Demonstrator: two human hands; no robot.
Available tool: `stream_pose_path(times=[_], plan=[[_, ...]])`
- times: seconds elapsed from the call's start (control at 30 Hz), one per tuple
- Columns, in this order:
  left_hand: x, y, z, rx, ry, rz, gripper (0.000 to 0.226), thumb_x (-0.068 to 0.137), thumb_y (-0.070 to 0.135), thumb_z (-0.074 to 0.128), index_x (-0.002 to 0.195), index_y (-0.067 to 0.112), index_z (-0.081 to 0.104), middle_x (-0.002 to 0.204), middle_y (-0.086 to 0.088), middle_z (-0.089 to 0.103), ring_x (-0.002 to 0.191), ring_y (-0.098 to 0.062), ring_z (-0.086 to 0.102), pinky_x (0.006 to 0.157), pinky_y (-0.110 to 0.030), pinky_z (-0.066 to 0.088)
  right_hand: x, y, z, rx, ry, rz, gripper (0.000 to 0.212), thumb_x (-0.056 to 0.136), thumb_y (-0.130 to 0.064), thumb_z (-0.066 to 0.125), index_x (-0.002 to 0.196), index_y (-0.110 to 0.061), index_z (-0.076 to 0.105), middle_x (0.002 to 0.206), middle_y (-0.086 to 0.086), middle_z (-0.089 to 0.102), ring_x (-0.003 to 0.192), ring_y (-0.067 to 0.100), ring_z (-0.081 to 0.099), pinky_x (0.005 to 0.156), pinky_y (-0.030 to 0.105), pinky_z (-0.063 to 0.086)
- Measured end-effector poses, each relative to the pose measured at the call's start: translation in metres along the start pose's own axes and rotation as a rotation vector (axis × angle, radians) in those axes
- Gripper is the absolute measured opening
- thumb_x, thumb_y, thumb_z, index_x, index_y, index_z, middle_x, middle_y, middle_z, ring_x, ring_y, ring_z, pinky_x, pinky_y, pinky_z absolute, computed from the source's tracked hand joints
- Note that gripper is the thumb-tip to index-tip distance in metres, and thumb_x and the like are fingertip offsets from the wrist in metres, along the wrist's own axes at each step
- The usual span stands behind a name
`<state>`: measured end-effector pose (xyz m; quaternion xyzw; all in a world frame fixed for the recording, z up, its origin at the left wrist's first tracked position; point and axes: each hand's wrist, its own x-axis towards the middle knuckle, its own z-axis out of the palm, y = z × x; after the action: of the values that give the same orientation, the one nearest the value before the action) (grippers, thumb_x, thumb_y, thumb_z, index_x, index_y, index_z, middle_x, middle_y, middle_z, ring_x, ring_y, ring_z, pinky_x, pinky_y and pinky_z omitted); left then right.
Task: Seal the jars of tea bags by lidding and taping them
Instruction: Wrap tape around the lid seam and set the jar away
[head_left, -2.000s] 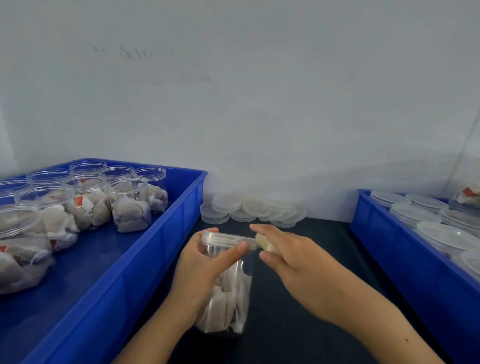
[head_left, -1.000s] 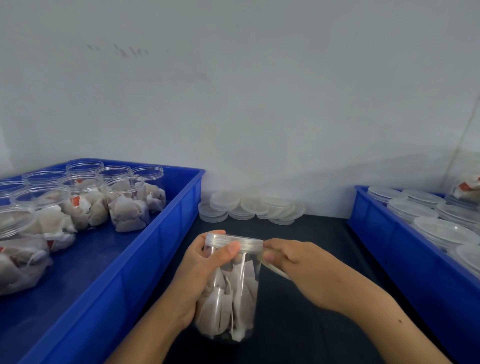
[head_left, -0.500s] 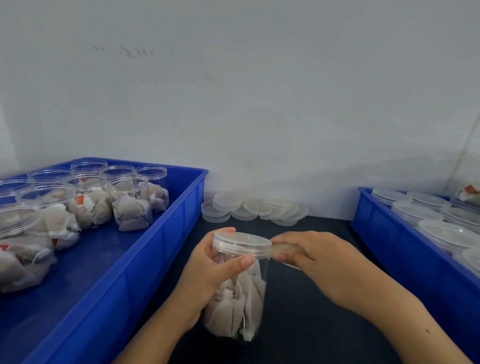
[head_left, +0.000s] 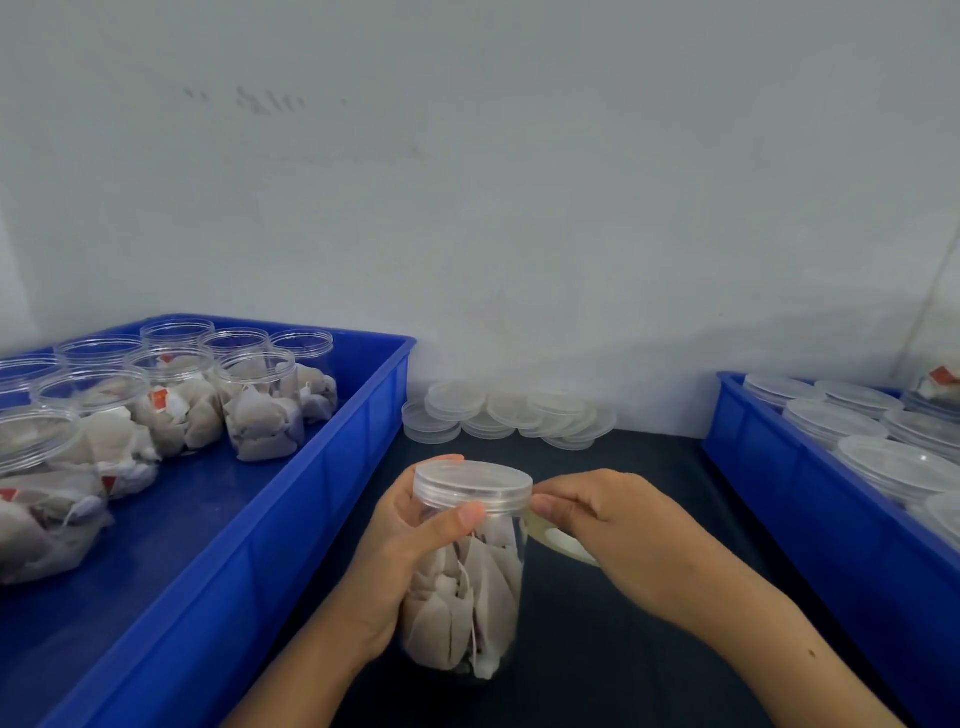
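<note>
A clear plastic jar (head_left: 467, 597) full of tea bags stands on the dark table in front of me, with a clear lid (head_left: 472, 483) on top. My left hand (head_left: 410, 540) grips the jar just below the lid, thumb across the front. My right hand (head_left: 602, 525) is at the jar's right side and holds a roll of clear tape (head_left: 556, 540); its fingertips press at the lid's edge. Most of the roll is hidden under that hand.
A blue tray (head_left: 332, 467) on the left holds several open jars of tea bags (head_left: 260, 410). Loose clear lids (head_left: 509, 415) lie in a heap by the white wall. A second blue tray (head_left: 810, 519) on the right holds several lidded jars (head_left: 883, 462).
The jar has turned in my left hand and stands more upright. My right hand has shifted round the lid's edge with the tape, from the front to the right side.
</note>
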<state>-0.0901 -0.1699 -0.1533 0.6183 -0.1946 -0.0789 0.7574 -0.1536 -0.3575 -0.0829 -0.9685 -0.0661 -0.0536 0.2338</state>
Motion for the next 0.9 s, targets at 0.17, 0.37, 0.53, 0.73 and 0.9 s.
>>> stream_pose_path(times=[0.17,0.37,0.53,0.73,0.9], plan=[[-0.001,0.000,-0.001,0.003,-0.004,0.025,0.102,0.036,0.066,0.087,0.124,0.022,0.058,0.115,0.000,0.070,0.108,-0.017,0.066,0.090,-0.032,0.048,0.001,-0.008,0.010,-0.104,0.095,-0.003,0.042,0.098,-0.052,0.035,0.107,-0.028,0.068,0.086,-0.008,0.047,0.075,0.011,0.052,0.066,0.022,0.044],[-0.003,0.002,0.002,0.131,0.044,0.121,0.076,0.064,0.051,0.075,0.132,0.029,0.050,0.126,0.009,0.062,0.116,-0.003,0.059,0.092,-0.019,0.048,0.002,-0.009,0.015,0.059,0.181,0.034,0.020,0.097,-0.033,0.053,0.103,-0.033,0.072,0.086,0.005,0.058,0.070,0.023,0.051,0.066,0.028,0.049],[-0.002,0.005,0.004,0.248,0.100,0.218,0.081,0.065,0.049,0.078,0.135,0.024,0.045,0.119,0.015,0.064,0.113,0.001,0.059,0.097,-0.021,0.049,0.001,-0.011,0.019,0.044,0.220,0.051,0.024,0.095,-0.040,0.055,0.100,-0.023,0.072,0.087,0.001,0.057,0.080,0.020,0.059,0.063,0.024,0.047],[0.002,0.002,0.009,0.389,0.249,0.250,0.095,0.045,0.060,0.086,0.125,0.027,0.046,0.112,0.014,0.060,0.101,0.009,0.058,0.088,-0.018,0.048,-0.002,-0.021,0.019,-0.029,0.220,-0.006,0.026,0.097,-0.045,0.049,0.106,-0.032,0.069,0.098,-0.012,0.052,0.084,0.009,0.056,0.070,0.021,0.047],[0.003,0.002,0.007,0.322,0.284,0.260,0.085,0.043,0.054,0.081,0.118,0.027,0.051,0.107,0.011,0.063,0.097,0.008,0.061,0.079,-0.006,0.047,-0.004,-0.023,0.009,-0.047,0.151,-0.012,0.024,0.099,-0.042,0.045,0.108,-0.035,0.066,0.096,-0.014,0.057,0.087,0.006,0.056,0.077,0.024,0.048]])
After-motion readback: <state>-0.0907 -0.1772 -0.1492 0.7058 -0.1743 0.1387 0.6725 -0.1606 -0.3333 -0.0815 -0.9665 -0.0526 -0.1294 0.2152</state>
